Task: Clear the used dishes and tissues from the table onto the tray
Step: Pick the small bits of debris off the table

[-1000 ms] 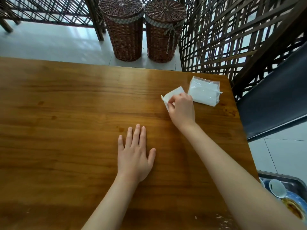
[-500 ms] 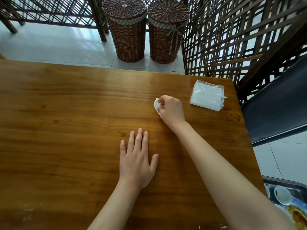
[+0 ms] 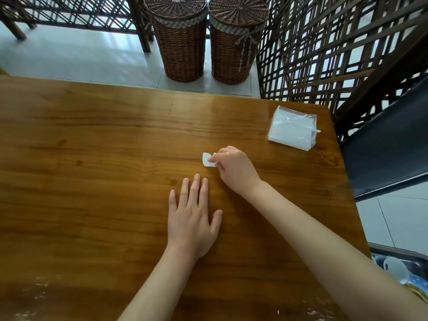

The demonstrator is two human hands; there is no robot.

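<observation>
On the wooden table [image 3: 92, 158], my right hand [image 3: 234, 169] pinches a folded white tissue [image 3: 206, 159] against the tabletop near the middle. A little nearer to me, my left hand [image 3: 193, 216] lies flat on the wood, fingers apart, holding nothing. A clear plastic pack of tissues [image 3: 292, 128] lies at the table's far right corner. Past the table's right edge, low at the bottom right, a metal tray [image 3: 398, 252] carries a white cup [image 3: 394, 269] and blue-patterned dishes [image 3: 416, 283], partly hidden by my right forearm.
Two lidded wicker baskets [image 3: 183, 42] stand on the tiled floor beyond the far edge. A dark wooden lattice screen [image 3: 324, 54] runs along the right, with a dark chair seat [image 3: 389, 144] beside the table. Crumbs and smears mark the near edge [image 3: 41, 288].
My right hand has slid the tissue from beside the tissue pack toward the table's middle and my left hand, folding it smaller. The left hand has stayed flat.
</observation>
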